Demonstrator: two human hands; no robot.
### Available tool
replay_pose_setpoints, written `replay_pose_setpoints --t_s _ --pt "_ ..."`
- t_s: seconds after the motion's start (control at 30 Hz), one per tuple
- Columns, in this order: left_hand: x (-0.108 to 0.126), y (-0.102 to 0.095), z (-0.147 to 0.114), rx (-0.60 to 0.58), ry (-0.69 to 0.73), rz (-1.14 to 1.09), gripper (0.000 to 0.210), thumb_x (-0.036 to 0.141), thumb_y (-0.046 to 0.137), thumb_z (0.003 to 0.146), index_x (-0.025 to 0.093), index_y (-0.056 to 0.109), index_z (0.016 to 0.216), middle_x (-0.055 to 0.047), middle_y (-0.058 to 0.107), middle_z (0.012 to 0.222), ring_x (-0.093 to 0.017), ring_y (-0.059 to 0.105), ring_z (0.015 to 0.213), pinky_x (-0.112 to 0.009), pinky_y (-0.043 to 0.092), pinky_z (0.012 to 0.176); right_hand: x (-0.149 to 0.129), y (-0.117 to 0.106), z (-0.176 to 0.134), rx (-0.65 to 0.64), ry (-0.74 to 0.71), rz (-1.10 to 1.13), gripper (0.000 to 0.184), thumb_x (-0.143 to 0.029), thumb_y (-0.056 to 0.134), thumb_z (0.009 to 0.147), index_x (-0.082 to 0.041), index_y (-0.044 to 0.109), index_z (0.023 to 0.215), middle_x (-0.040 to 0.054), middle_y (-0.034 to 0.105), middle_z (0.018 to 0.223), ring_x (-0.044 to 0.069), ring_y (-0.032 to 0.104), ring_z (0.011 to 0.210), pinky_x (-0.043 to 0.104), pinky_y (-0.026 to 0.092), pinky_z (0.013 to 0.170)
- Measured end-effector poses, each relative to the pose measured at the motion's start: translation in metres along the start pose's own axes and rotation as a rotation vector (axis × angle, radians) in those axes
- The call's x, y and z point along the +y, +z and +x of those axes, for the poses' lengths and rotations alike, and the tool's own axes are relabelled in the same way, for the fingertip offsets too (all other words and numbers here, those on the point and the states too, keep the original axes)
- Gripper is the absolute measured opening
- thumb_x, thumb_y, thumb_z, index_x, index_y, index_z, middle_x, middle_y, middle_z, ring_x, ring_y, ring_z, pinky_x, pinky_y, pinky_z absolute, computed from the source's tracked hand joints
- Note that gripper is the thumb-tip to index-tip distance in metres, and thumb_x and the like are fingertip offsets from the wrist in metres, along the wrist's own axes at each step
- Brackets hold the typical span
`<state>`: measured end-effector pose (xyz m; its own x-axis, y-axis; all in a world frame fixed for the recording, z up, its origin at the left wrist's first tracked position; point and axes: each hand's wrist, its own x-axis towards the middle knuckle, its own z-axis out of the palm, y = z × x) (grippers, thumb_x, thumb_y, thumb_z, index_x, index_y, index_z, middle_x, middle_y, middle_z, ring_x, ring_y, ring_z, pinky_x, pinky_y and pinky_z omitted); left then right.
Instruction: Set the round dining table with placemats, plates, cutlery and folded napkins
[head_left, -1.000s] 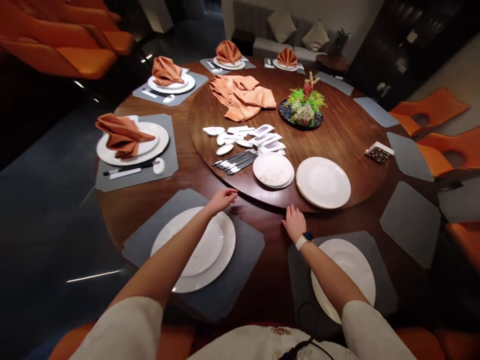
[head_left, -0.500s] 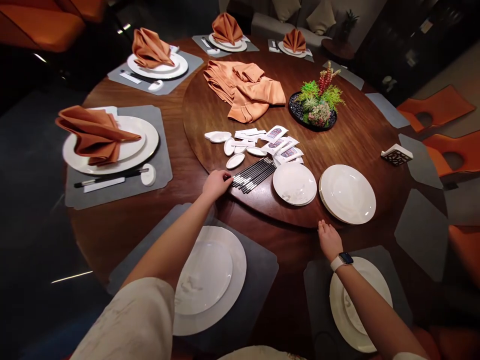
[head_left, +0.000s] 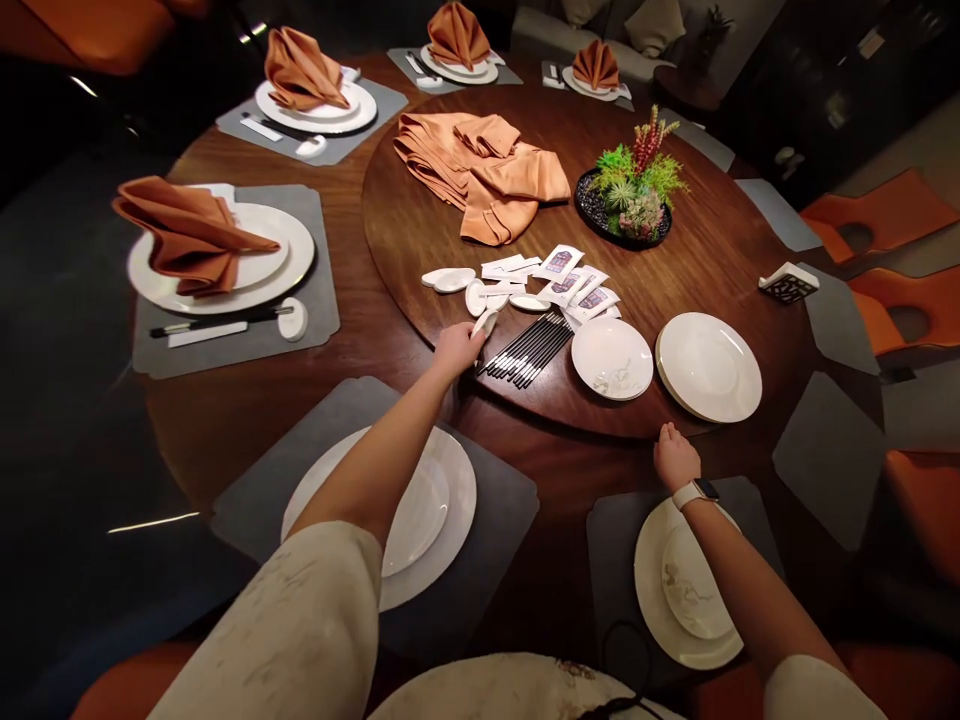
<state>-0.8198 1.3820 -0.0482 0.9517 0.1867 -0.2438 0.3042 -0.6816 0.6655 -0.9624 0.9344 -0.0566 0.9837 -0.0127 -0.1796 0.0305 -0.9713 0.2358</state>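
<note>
My left hand (head_left: 459,348) pinches a small white oval spoon rest (head_left: 487,321), which is tilted up off the turntable. Right beside that hand, black chopsticks with silvery ends (head_left: 529,350) lie in a row. Behind them are several more white rests (head_left: 454,280), white paper sleeves (head_left: 510,268) and printed packets (head_left: 561,264). My right hand (head_left: 677,457), wearing a watch, is at the front rim of the wooden turntable (head_left: 420,280). Its fingers are curled in, and I see nothing in them. Stacks of small plates (head_left: 612,358) and large plates (head_left: 709,367) stand near it.
Orange napkins (head_left: 480,175) and a plant arrangement (head_left: 637,190) rest on the turntable. Place settings with folded napkins (head_left: 195,235) line the left and far sides. Plates on grey mats (head_left: 495,500) lie under both forearms. A small stand (head_left: 789,281) is at the right.
My left hand has lifted a spoon rest off the turntable. The turntable has turned slightly, its near side going right. My right hand's fingers have curled in, and the view has shifted.
</note>
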Motion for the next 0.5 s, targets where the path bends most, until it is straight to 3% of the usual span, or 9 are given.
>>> replay_pose_setpoints --t_s 0.1,0.2,0.27,0.37,0.43,0.5 --pt "-0.006 0.007 -0.052 -0.180 -0.114 -0.529 0.031 0.032 0.055 0.088 0.016 0.068 0.111 -0.008 0.071 0.091 -0.018 0.067 0.079 -0.027 0.051 0.066 -0.004 -0.014 -0.006 0.019 0.070 0.135 0.046 -0.018 0.059 0.087 0.000 0.060 0.129 0.0281 0.057 0.134 0.036 0.057 0.121 0.044 0.050 0.098" --pt "-0.014 0.015 -0.118 -0.391 -0.154 -0.848 0.037 0.035 0.065 0.082 0.018 0.066 0.115 -0.007 0.069 0.093 -0.014 0.065 0.072 -0.023 0.049 0.059 -0.039 -0.030 -0.017 0.129 -0.019 0.450 0.040 -0.024 0.062 0.086 -0.005 0.065 0.122 0.0252 0.062 0.125 0.036 0.056 0.121 0.048 0.045 0.104" --pt "-0.018 0.020 -0.159 -0.494 -0.204 -0.903 0.040 0.037 0.071 0.078 0.018 0.067 0.113 -0.007 0.069 0.094 -0.014 0.064 0.071 -0.023 0.048 0.058 -0.077 -0.039 -0.026 0.098 -0.191 0.830 0.045 -0.030 0.061 0.087 -0.009 0.061 0.127 0.0207 0.063 0.124 0.028 0.061 0.112 0.043 0.050 0.100" --pt "-0.025 0.029 -0.205 -0.596 -0.292 -0.890 0.043 0.041 0.074 0.075 0.020 0.069 0.112 -0.007 0.069 0.097 -0.013 0.063 0.069 -0.023 0.047 0.057 -0.134 -0.045 -0.042 -0.182 -0.320 1.327 0.068 -0.036 0.067 0.083 -0.017 0.043 0.144 0.0164 0.058 0.133 0.016 0.067 0.082 0.034 0.059 0.076" --pt "-0.032 0.034 -0.224 -0.623 -0.319 -0.845 0.044 0.044 0.074 0.074 0.019 0.071 0.111 -0.008 0.070 0.097 -0.011 0.060 0.066 -0.022 0.044 0.055 -0.160 -0.046 -0.053 -0.306 -0.405 1.459 0.070 -0.036 0.071 0.080 -0.020 0.045 0.142 0.0143 0.058 0.134 0.013 0.066 0.078 0.031 0.058 0.073" --pt "-0.040 0.041 -0.237 -0.619 -0.296 -0.771 0.045 0.046 0.072 0.075 0.019 0.072 0.111 -0.007 0.070 0.094 -0.011 0.058 0.064 -0.022 0.042 0.053 -0.172 -0.044 -0.065 -0.366 -0.513 1.455 0.055 -0.033 0.074 0.077 -0.017 0.058 0.128 0.0105 0.065 0.122 0.014 0.065 0.082 0.030 0.056 0.076"
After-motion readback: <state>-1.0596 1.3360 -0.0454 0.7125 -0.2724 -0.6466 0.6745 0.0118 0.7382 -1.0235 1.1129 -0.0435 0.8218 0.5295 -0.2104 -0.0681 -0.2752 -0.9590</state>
